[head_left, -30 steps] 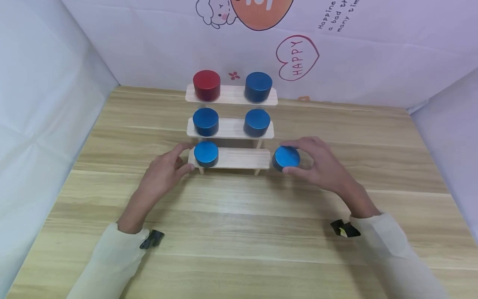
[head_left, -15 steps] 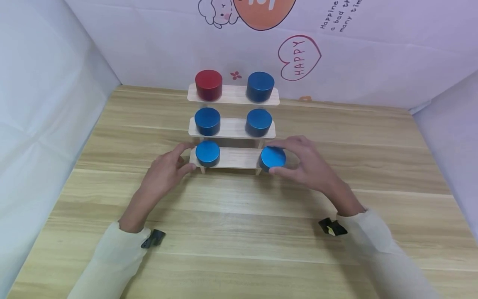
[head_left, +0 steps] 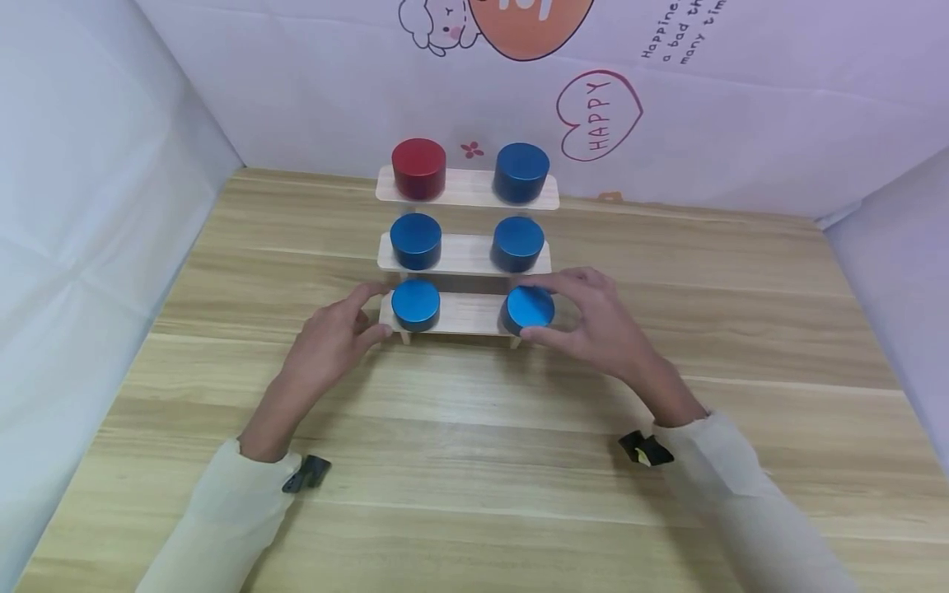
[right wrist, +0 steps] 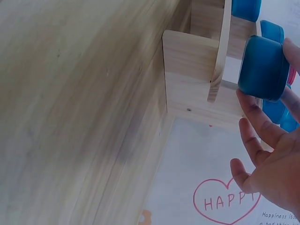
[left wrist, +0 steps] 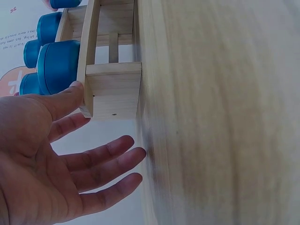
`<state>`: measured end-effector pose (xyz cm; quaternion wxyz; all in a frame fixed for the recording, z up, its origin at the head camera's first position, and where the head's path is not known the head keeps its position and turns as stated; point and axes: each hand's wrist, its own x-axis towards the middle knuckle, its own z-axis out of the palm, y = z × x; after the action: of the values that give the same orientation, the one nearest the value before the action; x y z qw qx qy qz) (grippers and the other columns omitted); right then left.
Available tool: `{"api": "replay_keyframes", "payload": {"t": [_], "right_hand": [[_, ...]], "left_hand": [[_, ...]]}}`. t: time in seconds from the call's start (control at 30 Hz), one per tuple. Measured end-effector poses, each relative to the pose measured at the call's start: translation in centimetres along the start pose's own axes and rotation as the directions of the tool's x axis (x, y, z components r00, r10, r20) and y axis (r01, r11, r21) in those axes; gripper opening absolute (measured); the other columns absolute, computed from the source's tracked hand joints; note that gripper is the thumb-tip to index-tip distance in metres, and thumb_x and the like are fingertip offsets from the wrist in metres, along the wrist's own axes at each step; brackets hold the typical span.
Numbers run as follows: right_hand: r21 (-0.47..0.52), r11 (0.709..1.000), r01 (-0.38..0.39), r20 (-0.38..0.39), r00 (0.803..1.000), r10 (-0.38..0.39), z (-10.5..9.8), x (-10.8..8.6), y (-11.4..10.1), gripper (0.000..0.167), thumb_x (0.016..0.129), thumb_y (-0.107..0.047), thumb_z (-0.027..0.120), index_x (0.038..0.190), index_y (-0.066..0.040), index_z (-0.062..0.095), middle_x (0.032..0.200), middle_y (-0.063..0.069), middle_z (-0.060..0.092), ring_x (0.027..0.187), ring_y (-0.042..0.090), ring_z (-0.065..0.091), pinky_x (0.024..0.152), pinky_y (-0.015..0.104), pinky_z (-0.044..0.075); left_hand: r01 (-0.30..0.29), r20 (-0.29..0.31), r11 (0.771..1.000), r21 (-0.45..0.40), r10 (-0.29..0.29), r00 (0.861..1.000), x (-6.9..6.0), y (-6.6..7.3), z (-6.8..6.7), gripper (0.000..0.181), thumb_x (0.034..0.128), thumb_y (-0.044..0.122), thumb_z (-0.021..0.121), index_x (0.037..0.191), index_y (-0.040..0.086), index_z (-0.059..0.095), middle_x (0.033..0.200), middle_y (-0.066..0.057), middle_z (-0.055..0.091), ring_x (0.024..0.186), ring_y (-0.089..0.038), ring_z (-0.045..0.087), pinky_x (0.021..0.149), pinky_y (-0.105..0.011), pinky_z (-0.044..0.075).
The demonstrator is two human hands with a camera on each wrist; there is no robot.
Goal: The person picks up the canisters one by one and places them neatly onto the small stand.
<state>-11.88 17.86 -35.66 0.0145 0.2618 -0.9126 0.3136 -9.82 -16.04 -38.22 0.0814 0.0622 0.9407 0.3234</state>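
A three-step wooden display stand (head_left: pixel 470 313) holds round lidded tins. My left hand (head_left: pixel 326 342) grips the left end of its lowest shelf between thumb and index finger; in the left wrist view the other fingers (left wrist: pixel 108 159) stretch loosely below. Beside that thumb sits a blue tin (head_left: pixel 416 303). My right hand (head_left: pixel 604 325) pinches another blue tin (head_left: pixel 530 308) over the right end of the same shelf. In the right wrist view the held tin (right wrist: pixel 263 68) appears slightly apart from the plank, its lid upward.
On the middle shelf sit two blue tins, one left (head_left: pixel 416 241) and one right (head_left: pixel 517 244). The top shelf carries a red tin (head_left: pixel 419 169) and a blue tin (head_left: pixel 521 173). A printed white cloth (head_left: pixel 311 91) hangs behind the wood-grain table (head_left: pixel 460 478).
My right hand has carried its blue tin leftward, from beside the stand to over the lowest shelf's right end. The left hand keeps its place on the stand.
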Motion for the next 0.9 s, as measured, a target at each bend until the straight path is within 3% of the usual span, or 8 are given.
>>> {"api": "replay_keyframes", "payload": {"t": [0.53, 0.9], "right_hand": [[-0.004, 0.999, -0.049, 0.013, 0.999, 0.049, 1.0, 0.9, -0.7, 0.057, 0.083, -0.034, 0.083, 0.133, -0.016, 0.064, 0.135, 0.011, 0.060, 0.127, 0.035, 0.044, 0.106, 0.064, 0.023], [0.035, 0.998, -0.045, -0.040, 0.998, 0.047, 1.8, 0.9, -0.6, 0.054, 0.082, -0.031, 0.084, 0.130, -0.015, 0.066, 0.132, 0.012, 0.062, 0.122, 0.034, 0.046, 0.102, 0.064, 0.027]], "left_hand": [[-0.007, 0.001, 1.000, -0.011, 0.008, 1.000, 0.1, -0.1, 0.0, 0.056, 0.0956, 0.018, 0.071, 0.147, 0.018, 0.047, 0.110, -0.016, 0.069, 0.098, -0.033, 0.066, 0.082, -0.049, 0.053], [0.003, 0.001, 1.000, -0.016, -0.003, 1.000, 0.1, -0.1, 0.1, 0.056, 0.0954, 0.019, 0.071, 0.146, 0.018, 0.047, 0.111, -0.016, 0.069, 0.099, -0.033, 0.065, 0.081, -0.049, 0.053]]}}
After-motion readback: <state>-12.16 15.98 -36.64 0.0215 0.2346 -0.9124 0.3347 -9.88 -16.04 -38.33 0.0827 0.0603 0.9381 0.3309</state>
